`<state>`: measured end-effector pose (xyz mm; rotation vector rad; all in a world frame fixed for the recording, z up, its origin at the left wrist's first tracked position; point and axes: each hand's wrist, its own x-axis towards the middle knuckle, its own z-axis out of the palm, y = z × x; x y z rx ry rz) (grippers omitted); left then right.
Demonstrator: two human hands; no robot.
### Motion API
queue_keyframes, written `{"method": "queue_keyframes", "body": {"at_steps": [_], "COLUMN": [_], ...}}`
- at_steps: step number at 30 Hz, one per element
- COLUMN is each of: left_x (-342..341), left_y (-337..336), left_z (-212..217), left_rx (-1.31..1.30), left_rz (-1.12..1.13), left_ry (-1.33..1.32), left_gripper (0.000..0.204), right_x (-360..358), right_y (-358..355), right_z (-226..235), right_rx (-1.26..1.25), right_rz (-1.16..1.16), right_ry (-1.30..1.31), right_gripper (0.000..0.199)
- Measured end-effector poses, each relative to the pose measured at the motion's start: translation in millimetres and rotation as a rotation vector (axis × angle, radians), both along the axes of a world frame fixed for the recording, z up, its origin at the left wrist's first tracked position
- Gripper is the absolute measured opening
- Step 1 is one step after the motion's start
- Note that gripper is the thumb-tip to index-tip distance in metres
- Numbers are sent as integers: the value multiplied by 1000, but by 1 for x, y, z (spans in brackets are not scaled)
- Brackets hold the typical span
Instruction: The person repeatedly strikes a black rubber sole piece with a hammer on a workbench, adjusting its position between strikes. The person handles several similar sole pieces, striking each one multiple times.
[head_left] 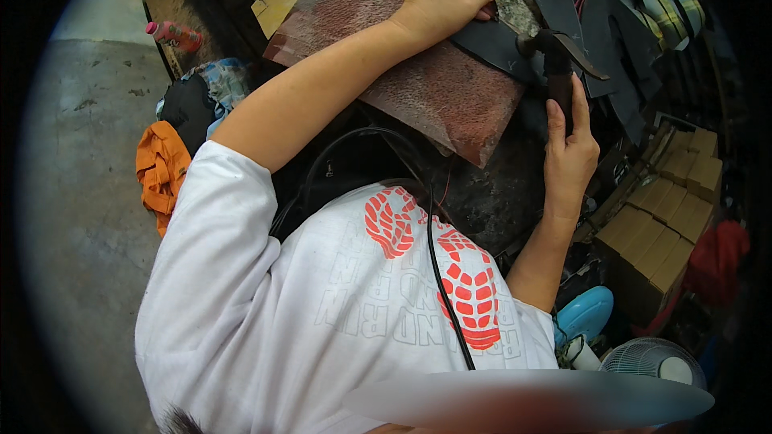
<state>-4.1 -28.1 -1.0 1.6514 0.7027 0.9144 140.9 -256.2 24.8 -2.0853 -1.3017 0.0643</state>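
Black leather piece pinched in left hand grip; right hand grip wraps hammer handle.

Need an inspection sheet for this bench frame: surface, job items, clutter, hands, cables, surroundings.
Surface: worn reddish slab on a dark bench.
Job's things: dark leather piece on the slab; hammer over it.
Clutter: black cut pieces, plaid straps.
Grippers: left hand pins a small metal tool to the leather; right hand grips the hammer handle.
Cables: black cable across the shirt.
Surroundings: cardboard boxes, fan, orange cloth, pink bottle.
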Motion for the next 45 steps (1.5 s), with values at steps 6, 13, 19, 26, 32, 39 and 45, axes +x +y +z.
{"method": "queue_keyframes", "body": {"at_steps": [6, 13, 19, 26, 32, 39, 45], "left_x": [4, 15, 17, 6, 6, 14, 26], "left_y": [1, -10, -8, 1, -1, -4, -12], "left_z": [-1, 4, 0, -1, 3, 2, -2], "left_rx": [264, 851, 867, -51, 96, 753, 994], "left_rz": [17, 52, 130, 18, -22, 45, 5], "left_ry": [61, 91, 112, -33, 33, 74, 111], "left_gripper": [20, 12, 8, 13, 13, 12, 17], "right_x": [7, -10, 9, -6, 8, -16, -13], "right_y": [-8, -5, 1, -4, -8, -10, 6], "right_z": [25, 107, 2, 12, -9, 127, 38], "right_rx": [34, 811, 115, -63, -26, 806, 140], "right_rz": [32, 352, -28, -66, -78, -7, 60], "right_ry": [147, 483, 88, -32, 109, 58, 342], "right_gripper": [41, 59, 48, 49, 46, 61, 46]}}
